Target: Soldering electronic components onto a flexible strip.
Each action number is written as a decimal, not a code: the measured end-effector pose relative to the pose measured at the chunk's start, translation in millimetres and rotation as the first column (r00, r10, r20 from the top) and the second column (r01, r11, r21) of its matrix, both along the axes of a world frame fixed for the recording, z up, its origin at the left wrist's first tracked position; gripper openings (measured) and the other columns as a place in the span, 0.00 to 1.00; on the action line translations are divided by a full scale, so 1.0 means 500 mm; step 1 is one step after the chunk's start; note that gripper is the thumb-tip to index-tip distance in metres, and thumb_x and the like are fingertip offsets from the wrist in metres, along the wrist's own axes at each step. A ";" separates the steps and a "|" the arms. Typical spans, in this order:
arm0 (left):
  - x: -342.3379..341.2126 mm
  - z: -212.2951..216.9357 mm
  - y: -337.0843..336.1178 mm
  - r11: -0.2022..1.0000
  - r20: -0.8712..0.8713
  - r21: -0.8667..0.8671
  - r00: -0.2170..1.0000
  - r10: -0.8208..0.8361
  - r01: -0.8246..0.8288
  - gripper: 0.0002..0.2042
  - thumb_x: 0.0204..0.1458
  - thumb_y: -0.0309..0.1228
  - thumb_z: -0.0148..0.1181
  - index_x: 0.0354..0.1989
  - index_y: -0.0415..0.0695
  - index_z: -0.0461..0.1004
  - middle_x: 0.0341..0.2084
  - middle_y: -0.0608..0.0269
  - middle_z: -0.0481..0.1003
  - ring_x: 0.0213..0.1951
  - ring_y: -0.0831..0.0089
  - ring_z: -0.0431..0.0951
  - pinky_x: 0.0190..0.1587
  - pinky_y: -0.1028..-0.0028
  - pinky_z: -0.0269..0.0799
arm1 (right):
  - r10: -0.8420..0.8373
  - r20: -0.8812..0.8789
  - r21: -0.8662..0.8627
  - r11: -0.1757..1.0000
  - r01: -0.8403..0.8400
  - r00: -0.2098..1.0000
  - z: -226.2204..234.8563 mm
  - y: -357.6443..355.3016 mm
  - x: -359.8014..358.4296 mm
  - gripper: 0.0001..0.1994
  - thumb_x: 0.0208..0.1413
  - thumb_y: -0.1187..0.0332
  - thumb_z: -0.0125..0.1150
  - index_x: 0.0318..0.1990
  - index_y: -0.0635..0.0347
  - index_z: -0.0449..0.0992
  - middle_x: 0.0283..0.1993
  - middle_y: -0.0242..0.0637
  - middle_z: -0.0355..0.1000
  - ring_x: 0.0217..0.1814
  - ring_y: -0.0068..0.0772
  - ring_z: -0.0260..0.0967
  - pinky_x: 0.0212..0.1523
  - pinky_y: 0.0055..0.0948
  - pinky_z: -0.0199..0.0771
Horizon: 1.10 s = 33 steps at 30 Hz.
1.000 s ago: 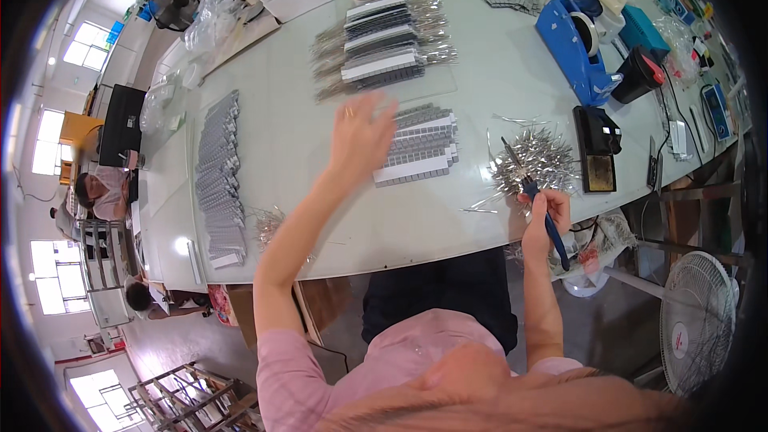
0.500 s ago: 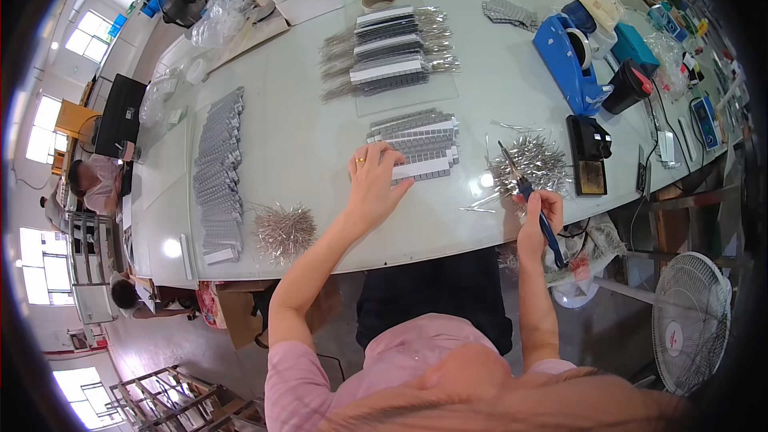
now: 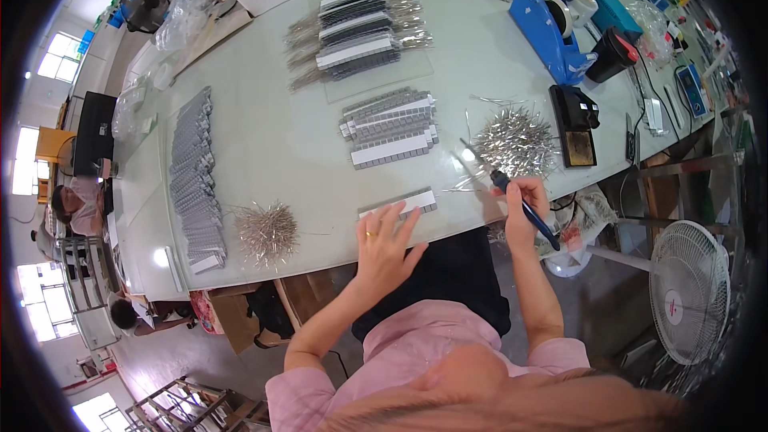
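Observation:
My left hand (image 3: 384, 246) lies at the table's near edge with its fingers stretched apart. Its fingertips touch a short grey segmented strip with a white top (image 3: 422, 202). My right hand (image 3: 525, 206) is closed round the blue handle of a soldering iron (image 3: 530, 213), whose metal tip points up and left. Beyond that tip is a heap of thin silvery metal pins (image 3: 516, 142). A stack of similar grey and white strips (image 3: 390, 128) sits farther up the table, apart from my left hand.
Wired strips (image 3: 358, 32) lie at the back. Grey strips (image 3: 192, 180) form a row at left, near another pin heap (image 3: 266, 234). At right stand a black iron stand with sponge (image 3: 578, 132), a blue tape dispenser (image 3: 544, 28), a black cup (image 3: 612, 56) and a fan (image 3: 684, 292).
My left hand has come back from the stack toward the table edge, and a single strip now lies under its fingers. My right hand still holds the soldering iron, its tip turned more to the left.

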State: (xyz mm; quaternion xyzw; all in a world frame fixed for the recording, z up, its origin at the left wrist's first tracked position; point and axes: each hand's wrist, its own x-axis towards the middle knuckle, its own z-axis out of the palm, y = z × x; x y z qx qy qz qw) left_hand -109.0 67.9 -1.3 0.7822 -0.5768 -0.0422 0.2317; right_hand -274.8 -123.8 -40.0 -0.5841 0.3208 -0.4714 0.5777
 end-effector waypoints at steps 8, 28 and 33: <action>-0.071 -0.018 -0.109 0.998 0.055 -0.032 0.998 -0.045 0.046 0.29 0.51 0.43 0.64 0.63 0.51 0.68 0.66 0.56 0.59 0.66 0.54 0.53 0.63 0.45 0.49 | -0.062 -0.031 0.017 0.998 0.062 0.998 0.042 0.034 -0.057 0.04 0.62 0.75 0.56 0.39 0.65 0.68 0.35 0.40 0.75 0.34 0.29 0.78 0.39 0.25 0.77; 0.031 -0.018 0.039 0.997 0.170 0.080 0.985 -0.024 0.011 0.28 0.49 0.43 0.66 0.61 0.55 0.71 0.63 0.57 0.65 0.65 0.59 0.62 0.65 0.49 0.50 | 0.146 -0.159 0.077 0.988 -0.135 0.976 0.080 0.065 -0.106 0.05 0.56 0.80 0.60 0.39 0.67 0.71 0.36 0.38 0.74 0.35 0.27 0.77 0.38 0.25 0.80; 0.025 -0.027 0.052 0.997 0.187 0.066 0.981 -0.046 0.034 0.28 0.49 0.42 0.66 0.60 0.56 0.71 0.62 0.58 0.66 0.63 0.60 0.64 0.64 0.50 0.52 | 0.134 -0.361 -0.115 0.976 -0.187 0.923 0.098 0.075 -0.104 0.07 0.49 0.78 0.67 0.34 0.66 0.74 0.31 0.40 0.75 0.32 0.30 0.77 0.34 0.24 0.77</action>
